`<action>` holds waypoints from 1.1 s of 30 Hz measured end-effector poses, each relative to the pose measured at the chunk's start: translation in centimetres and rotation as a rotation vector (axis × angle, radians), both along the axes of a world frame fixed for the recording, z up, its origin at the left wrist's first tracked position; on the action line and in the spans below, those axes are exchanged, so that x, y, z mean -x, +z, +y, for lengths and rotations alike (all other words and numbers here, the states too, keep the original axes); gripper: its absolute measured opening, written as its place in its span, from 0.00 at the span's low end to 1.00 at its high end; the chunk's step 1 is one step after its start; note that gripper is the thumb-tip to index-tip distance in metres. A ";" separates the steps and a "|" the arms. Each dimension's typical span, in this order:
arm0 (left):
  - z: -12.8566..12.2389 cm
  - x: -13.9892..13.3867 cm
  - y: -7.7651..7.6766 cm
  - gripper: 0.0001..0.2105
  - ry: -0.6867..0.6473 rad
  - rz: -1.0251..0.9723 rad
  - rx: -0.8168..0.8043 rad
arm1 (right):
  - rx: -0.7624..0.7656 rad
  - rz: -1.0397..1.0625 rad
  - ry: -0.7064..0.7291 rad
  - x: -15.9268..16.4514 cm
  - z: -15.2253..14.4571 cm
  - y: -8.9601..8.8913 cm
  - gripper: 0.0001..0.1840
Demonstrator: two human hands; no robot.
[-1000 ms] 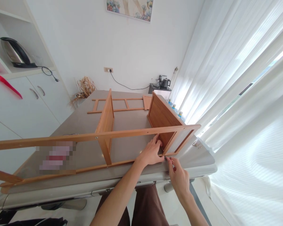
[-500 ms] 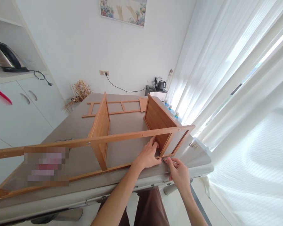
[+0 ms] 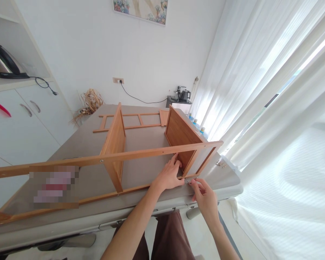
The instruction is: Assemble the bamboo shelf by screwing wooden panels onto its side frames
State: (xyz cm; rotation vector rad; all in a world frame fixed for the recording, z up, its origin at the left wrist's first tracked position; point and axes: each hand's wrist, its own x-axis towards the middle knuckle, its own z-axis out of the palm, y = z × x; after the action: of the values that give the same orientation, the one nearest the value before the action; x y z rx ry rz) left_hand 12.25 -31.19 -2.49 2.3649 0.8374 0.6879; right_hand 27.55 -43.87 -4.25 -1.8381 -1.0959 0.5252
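Observation:
A wooden shelf frame [image 3: 141, 155] lies on its side on the grey table, with two board panels standing across it. My left hand [image 3: 170, 175] reaches inside it at the lower right corner. Its fingers rest by the right panel [image 3: 184, 139] and its thumb lies at the lower rail [image 3: 137, 188], gripping the frame there. My right hand [image 3: 204, 195] is just outside this corner, pinching a thin silver hex key [image 3: 189, 182] whose tip is at the lower rail. The fingers partly hide the key.
Behind the frame lies a ladder-like wooden side piece [image 3: 141, 121]. Small metal fasteners [image 3: 221, 163] sit on the table [image 3: 230, 180] at right. A blurred-out packet [image 3: 54, 186] lies at left. White curtains [image 3: 260, 90] hang along the right.
My right hand has turned slightly at the corner, and the hex key sits at a different angle. My left hand stays at its place. The whole view has shifted a little.

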 end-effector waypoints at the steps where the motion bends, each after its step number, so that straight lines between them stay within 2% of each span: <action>1: 0.0 0.0 0.0 0.20 -0.002 0.002 0.004 | 0.001 -0.040 0.008 0.1 -0.1 0.0 0.25; 5: 0.0 0.1 0.1 0.20 -0.005 0.000 0.019 | -0.002 -0.113 0.021 0.3 -0.4 0.0 0.25; 9: 0.0 0.1 0.0 0.20 -0.008 0.005 0.014 | -0.015 -0.003 -0.030 0.1 -0.3 -0.4 0.24; 12: 0.1 0.0 -0.1 0.21 -0.004 0.001 -0.002 | -0.047 0.091 -0.017 -0.3 -0.1 -0.5 0.24; 14: 0.1 0.0 -0.2 0.21 0.002 0.001 -0.004 | -0.044 0.081 0.010 -0.5 0.0 -0.5 0.25; 21: 0.1 0.0 -0.1 0.20 -0.004 0.009 -0.008 | 0.063 -0.189 0.063 -0.7 0.1 0.3 0.26; 27: 0.1 0.1 -0.1 0.20 -0.006 0.011 -0.009 | -0.034 -0.380 0.184 -0.7 0.0 -0.3 0.24; 33: 0.1 0.1 -0.1 0.21 -0.008 0.005 -0.015 | -0.052 -0.500 0.243 -0.6 0.0 -0.7 0.21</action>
State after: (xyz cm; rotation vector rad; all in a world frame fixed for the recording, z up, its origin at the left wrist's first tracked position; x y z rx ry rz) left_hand 12.16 -31.07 -2.57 2.3834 0.8276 0.6878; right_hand 28.13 -43.89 -5.00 -1.8490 -1.6635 0.1677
